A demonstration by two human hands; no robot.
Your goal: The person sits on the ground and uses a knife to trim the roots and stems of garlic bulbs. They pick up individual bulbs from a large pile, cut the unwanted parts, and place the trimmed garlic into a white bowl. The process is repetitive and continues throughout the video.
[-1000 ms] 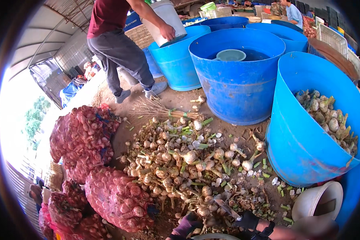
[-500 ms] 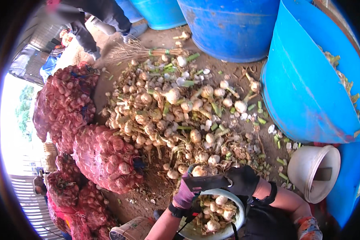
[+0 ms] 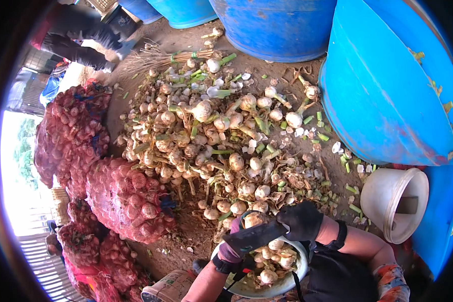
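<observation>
In my black-gloved right hand [image 3: 302,221] is the handle end of a broad dark blade, a cleaver-like knife [image 3: 251,237]. It slants down to the left, across the front of my left hand [image 3: 232,249], which wears a purple glove. A pale garlic bulb [image 3: 254,219] shows just beyond the blade, gripped by my left hand; the blade hides part of the fingers. Below both hands sits a pale round basin [image 3: 304,261] with trimmed garlic bulbs [image 3: 269,276] in it. Ahead spreads a large heap of garlic [image 3: 201,136] with stems and leaves.
Red mesh sacks of bulbs [image 3: 128,196] stand at the left. Large blue drums [image 3: 277,27] line the back, and a cut blue tub [image 3: 377,95] stands at the right. A white bucket [image 3: 387,201] lies tipped over. Another person's legs [image 3: 78,50] are at the far left.
The blade tilts more steeply, its left end lower over my left hand. My view has shifted slightly. At the far left, the other person has moved left and bends, with dark-gloved hands showing.
</observation>
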